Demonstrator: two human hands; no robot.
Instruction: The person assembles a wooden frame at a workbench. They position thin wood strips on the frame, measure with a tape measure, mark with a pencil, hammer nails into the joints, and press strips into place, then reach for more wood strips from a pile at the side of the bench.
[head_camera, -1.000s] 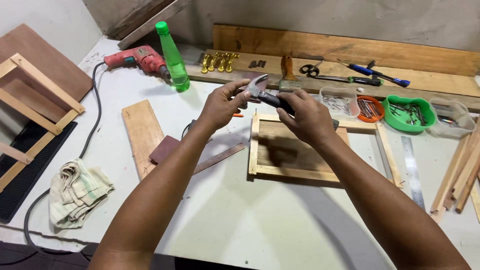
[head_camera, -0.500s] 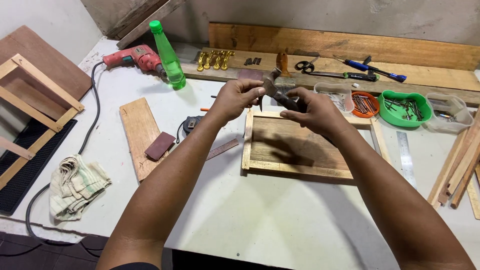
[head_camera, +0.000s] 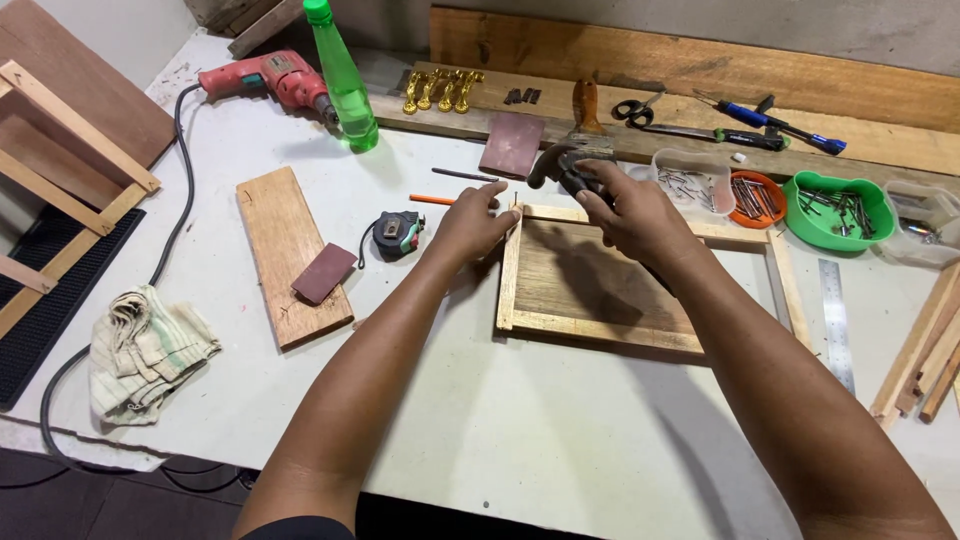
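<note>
A flat wooden panel with thin strips framing its edges (head_camera: 510, 285) lies on the white table. My left hand (head_camera: 470, 225) rests at the panel's top left corner, its fingertips pinching a small nail (head_camera: 517, 201) upright on the strip. My right hand (head_camera: 635, 212) is closed around the handle of a dark-headed hammer (head_camera: 558, 160). The hammer head hangs just above and behind that corner, a short way from the nail.
A tape measure (head_camera: 398, 232) and a board (head_camera: 285, 235) with a sanding block (head_camera: 322, 272) lie to the left. A green bottle (head_camera: 345, 85) and red drill (head_camera: 265, 75) stand behind. To the right are a green bowl of nails (head_camera: 838, 210), a steel ruler (head_camera: 835, 320) and wood strips (head_camera: 925, 350).
Both hands came down from mid-air to the panel's top left corner. The left hand left the hammer and now pinches a nail on the strip.
</note>
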